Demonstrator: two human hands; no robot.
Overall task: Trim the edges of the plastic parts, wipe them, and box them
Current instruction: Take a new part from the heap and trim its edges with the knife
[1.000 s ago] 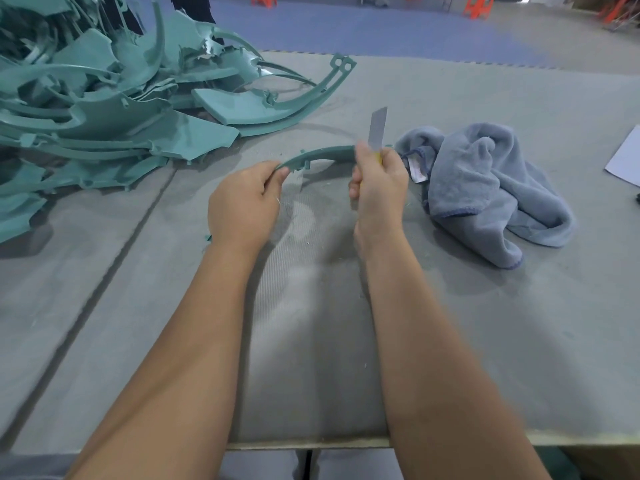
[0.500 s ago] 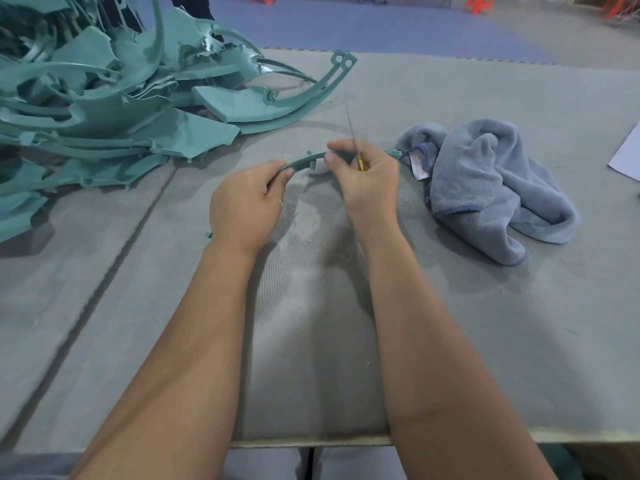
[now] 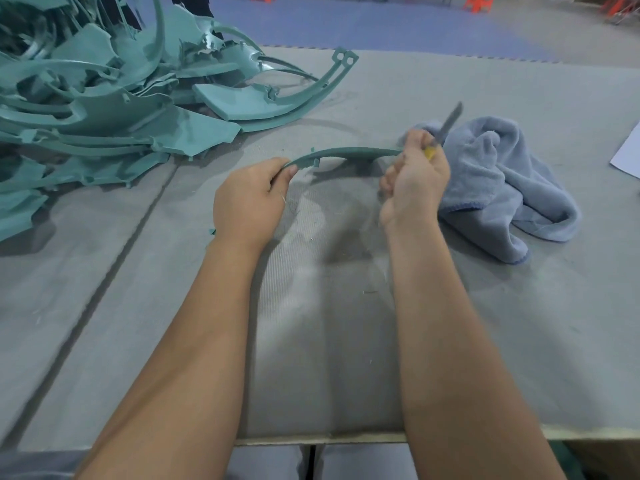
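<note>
The head view shows a bench [image 3: 346, 341] covered with a grey ribbed mat; small plastic shavings lie on it. Behind the bench there is a blue and grey floor, with orange objects far at the back. A pile of teal parts [image 3: 104, 109] lies at the far left of the bench. A blue-grey cloth [image 3: 502, 188] lies crumpled at the right, and a white paper [image 3: 628, 152] is at the right edge.

The left hand [image 3: 247, 202] pinches one end of a curved teal strip [image 3: 346, 154], held just above the mat. The right hand [image 3: 414, 181] is curled around a knife [image 3: 446, 129] with a yellow handle; the blade points up and away, over the cloth. This hand is at the other end of the strip, but I cannot tell if it touches it.
</note>
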